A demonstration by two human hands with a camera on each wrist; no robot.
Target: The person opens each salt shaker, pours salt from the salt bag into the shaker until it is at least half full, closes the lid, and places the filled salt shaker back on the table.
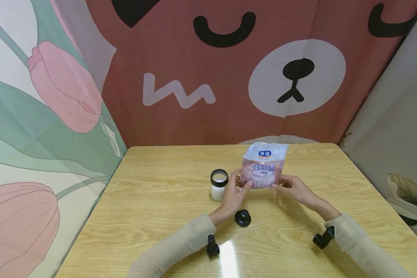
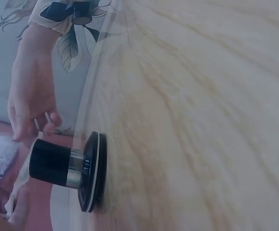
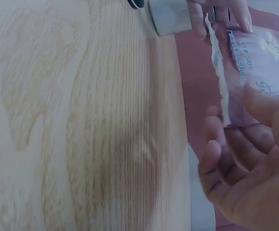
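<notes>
Both hands hold a pink and white bag of refined salt (image 1: pixel 262 166) upright above the table, by its lower corners. My left hand (image 1: pixel 232 199) pinches the left corner, thumb in front. At the right corner, my right hand (image 1: pixel 297 190) pinches with its thumb on the front. In the right wrist view the bag (image 3: pixel 262 67) shows a pale crimped edge near the right hand (image 3: pixel 250 187). A glass jar (image 1: pixel 217 192) with a black rim and white contents stands just left of the left hand. Its likely lid, a black knobbed one (image 1: pixel 243 218), lies below the bag.
The wooden table (image 1: pixel 153 216) ends at a hanging cloth (image 1: pixel 180 127) with a bear print at the back. Printed cloths also hang at left and right. A small black camera (image 1: pixel 213 247) sits on the left sleeve, another (image 1: pixel 323 238) on the right.
</notes>
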